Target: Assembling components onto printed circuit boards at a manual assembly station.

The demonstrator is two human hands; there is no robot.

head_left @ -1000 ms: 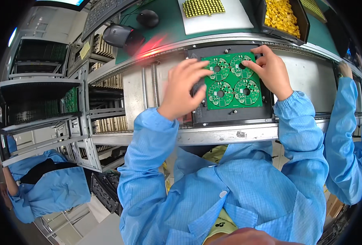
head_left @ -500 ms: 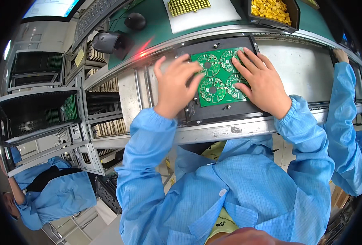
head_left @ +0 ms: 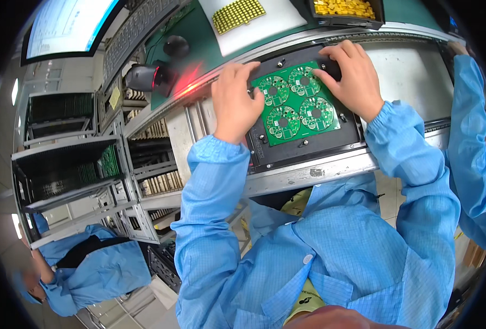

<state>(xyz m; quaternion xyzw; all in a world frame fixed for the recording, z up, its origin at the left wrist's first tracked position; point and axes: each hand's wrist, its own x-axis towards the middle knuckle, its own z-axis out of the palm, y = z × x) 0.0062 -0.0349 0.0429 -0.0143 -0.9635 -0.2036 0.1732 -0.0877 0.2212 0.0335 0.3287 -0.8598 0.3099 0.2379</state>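
Note:
A green circuit board panel (head_left: 294,105) with several round board patterns lies flat in a black carrier plate (head_left: 325,146) on the metal rails in front of me. Small metal catches stand around the panel. My left hand (head_left: 233,101) is at the carrier's left side, thumb and forefinger apart beside the panel's upper left corner. On the other side, my right hand (head_left: 355,79) has its thumb and forefinger spread around a catch (head_left: 324,66) near the panel's upper right corner. Neither hand visibly grips anything.
Beyond the rail are a scanner (head_left: 142,77) with red light, a mouse (head_left: 176,46), yellow parts on a white sheet (head_left: 278,27) and a black bin (head_left: 358,23) of yellow pieces. Board racks (head_left: 67,156) stand left. Another person's sleeve (head_left: 469,120) is at right; a person (head_left: 98,263) is lower left.
My right hand has lifted off the panel and moved up to the carrier's upper right. My left hand has drawn back from the panel to the carrier's left edge. The view has shifted slightly.

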